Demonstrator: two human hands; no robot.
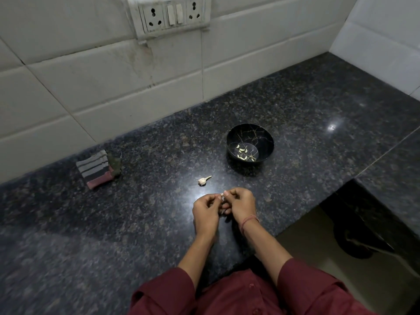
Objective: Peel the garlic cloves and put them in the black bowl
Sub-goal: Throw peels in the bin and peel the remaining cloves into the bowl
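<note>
My left hand [205, 209] and right hand [242, 204] are together just above the worktop [136, 212], knuckles up and fingers curled inward. The fingertips of both meet on one small garlic clove [222, 195] and pinch it between them. The clove shows only as a pale speck at the top of the grip, and I cannot tell how much skin it carries. The lower fingers of both hands are tucked under and touch one another. A reddish thread [248, 221] is tied round my right wrist. Dark red sleeves [306, 280] are pushed up both forearms.

The black bowl [228, 142] stands upright on the worktop, beyond my hands and a little to the right, well apart from them. Its inside has thin gold lines. Several peeled cloves [242, 151] lie loose on its bottom, pale and curved.

A garlic remnant with its stalk [203, 180] lies on the worktop between my hands and the bowl, nearer the hands and touching neither.

A folded striped cloth [95, 169] lies to the left, near the foot of the tiled wall [91, 76]. A socket and switch panel [172, 14] is fixed high on that wall. The worktop is dark speckled stone, with a bright glare patch around my hands.
</note>
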